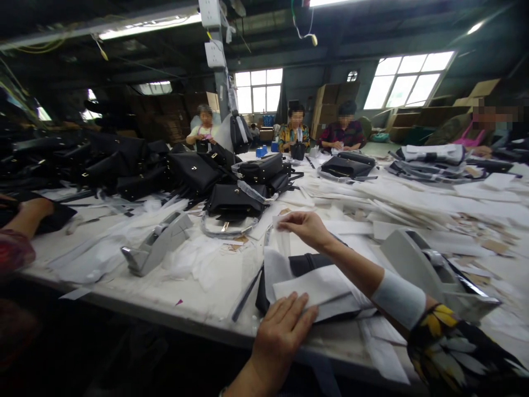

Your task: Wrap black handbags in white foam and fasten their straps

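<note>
A black handbag (262,298) lies on the table in front of me, partly wrapped in white paper (312,284). My left hand (283,333) rests flat on the paper, fingers stretched out over its near edge. Above the bag's far side, my right hand (308,229) is closed in a pinch on a thin translucent strip (283,238), which looks like clear tape and hangs down toward the paper. Part of the bag is hidden by the paper and my right forearm. A dark strap (247,295) sticks out to the left of the bag.
Grey tape dispensers stand left (159,242) and right (438,275) of the bag. Black handbags (235,198) are heaped behind, paper sheets (397,201) spread at right. A co-worker's arm (31,218) reaches in at left; several people sit across the table (198,300).
</note>
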### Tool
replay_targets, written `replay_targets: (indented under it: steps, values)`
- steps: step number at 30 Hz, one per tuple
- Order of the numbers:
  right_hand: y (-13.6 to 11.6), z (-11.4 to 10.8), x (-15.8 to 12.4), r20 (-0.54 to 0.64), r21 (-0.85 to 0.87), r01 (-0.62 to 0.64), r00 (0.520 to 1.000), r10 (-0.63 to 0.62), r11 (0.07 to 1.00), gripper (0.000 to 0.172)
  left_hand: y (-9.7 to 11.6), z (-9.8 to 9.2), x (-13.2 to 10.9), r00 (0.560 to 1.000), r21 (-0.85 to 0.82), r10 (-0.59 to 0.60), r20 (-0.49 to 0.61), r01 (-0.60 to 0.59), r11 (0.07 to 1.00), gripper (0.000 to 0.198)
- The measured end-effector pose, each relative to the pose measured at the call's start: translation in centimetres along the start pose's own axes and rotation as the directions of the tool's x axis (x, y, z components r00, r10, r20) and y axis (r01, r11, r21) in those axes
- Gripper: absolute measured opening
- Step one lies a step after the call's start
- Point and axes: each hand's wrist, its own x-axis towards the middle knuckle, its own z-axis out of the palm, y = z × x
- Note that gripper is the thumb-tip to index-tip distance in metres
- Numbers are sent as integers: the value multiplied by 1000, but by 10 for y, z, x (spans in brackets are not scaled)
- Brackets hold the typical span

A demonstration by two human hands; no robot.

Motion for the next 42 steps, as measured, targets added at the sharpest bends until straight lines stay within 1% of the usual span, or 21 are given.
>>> replay_targets:
  steps: [2,4,6,8,10,12,14,16,19,22,24,26,27,29,33,36,38,39,42]
  values:
    - [-5,0,15,-18,3,16,1000,-16,1000,34,0,-1,1,1000,-1,5,5,-5,1000,30]
    - [-14,0,24,-18,5,32,999,-32,999,33,0,-1,2,1000,1,5,-1,-5,1000,30]
    - [-25,2,19,9,-8,63,998,-63,998,30,-1,0,3,1000,0,-2,-3,2,1000,29]
    - [-34,3,-4,47,-58,123,992,-120,991,23,-1,1,3,1000,-11,-12,-1,12,1000,29]
    - [-38,3,-39,84,-158,200,978,-189,967,16,-2,1,4,1000,-31,-25,3,25,999,30]
    - [-35,3,-77,139,-273,265,962,-235,925,10,-2,1,4,999,-59,-38,12,39,997,29]
    - [-27,4,-110,208,-333,327,940,-269,885,16,-1,0,4,997,-95,-65,30,67,993,26]
    - [-19,6,-132,247,-334,394,913,-324,856,23,-1,0,3,993,-134,-106,44,111,985,22]
    - [-17,10,-143,230,-306,460,885,-404,833,26,-1,0,3,989,-160,-139,55,147,976,19]
    - [-31,10,-138,179,-318,460,888,-423,829,26,-2,0,3,990,-146,-117,78,128,981,22]
    - [-41,11,-136,215,-313,504,863,-456,805,27,-2,-1,4,991,-134,-119,67,127,983,21]
    - [-46,12,-141,297,-270,562,821,-487,782,27,-2,-3,6,990,-138,-140,3,139,981,18]
    - [-45,12,-145,328,-246,575,807,-491,780,28,-2,-4,7,989,-152,-147,-34,140,978,18]
    - [-37,11,-158,346,-213,562,808,-476,799,28,-4,-5,8,986,-189,-147,-74,131,973,23]
    - [-12,6,-185,306,-193,500,848,-432,844,28,-7,-4,4,994,-209,-113,-5,110,972,21]
    - [5,6,-199,281,-188,484,860,-426,855,26,-9,-1,-3,993,-197,-117,23,119,973,21]
    - [16,8,-205,278,-208,509,850,-448,835,27,-8,0,-8,990,-193,-143,19,144,971,22]
    - [20,10,-207,280,-232,534,837,-470,813,28,-8,0,-10,987,-191,-161,12,160,968,23]
    - [32,14,-211,310,-323,632,774,-552,705,29,-7,0,-13,985,-173,-175,-17,169,970,27]
